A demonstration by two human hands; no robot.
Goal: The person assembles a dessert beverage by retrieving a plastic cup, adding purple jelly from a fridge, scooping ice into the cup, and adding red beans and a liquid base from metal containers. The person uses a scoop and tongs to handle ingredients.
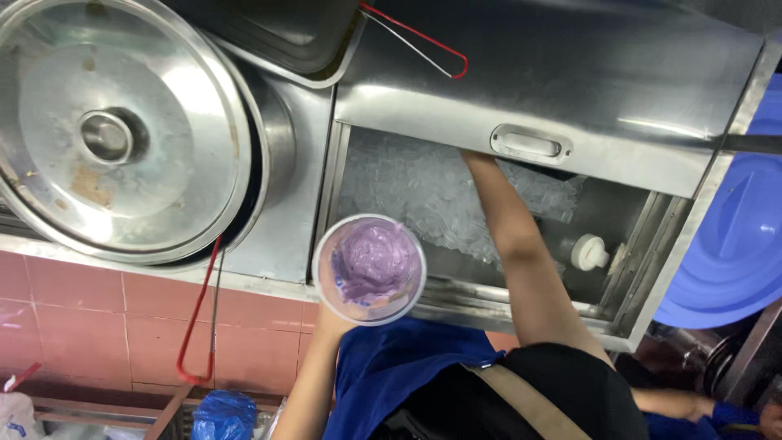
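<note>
1. A large round steel pot lid (122, 130) with a centre knob was seen at ten o'clock. It lay over a pot set in the steel counter (297, 204). Below it, a red wire handle (199, 310) hung down across the pink wall tiles (81, 318), and a blue bag (224, 415) was seen at seven o'clock.
2. Just left of centre, a clear plastic cup (369, 269) was held upright above the front edge of the counter. It was about half filled with a thick purple paste. The cup was supported from beneath by the left hand (328, 319). The fingers were hidden by the cup, so their exact grip could not be told.
3. At the centre, an open ice bin (423, 195) full of cubed ice was seen, with the cup at its seven o'clock corner. The bin was half covered at twelve o'clock by a sliding steel cover (570, 81) with a recessed pull (531, 144).
4. The right forearm (521, 244) was stretched from five o'clock into the bin. The right hand was hidden under the cover's edge, so it could not be told whether it was spread or closed.
5. A white round cap (589, 252) was seen inside the bin, just right of the forearm.
6. At three o'clock, a big blue plastic lid (733, 236) was seen beside the bin.
7. At five o'clock, another person's hand (770, 420) was seen at the picture's edge, well apart from the cup.
</note>
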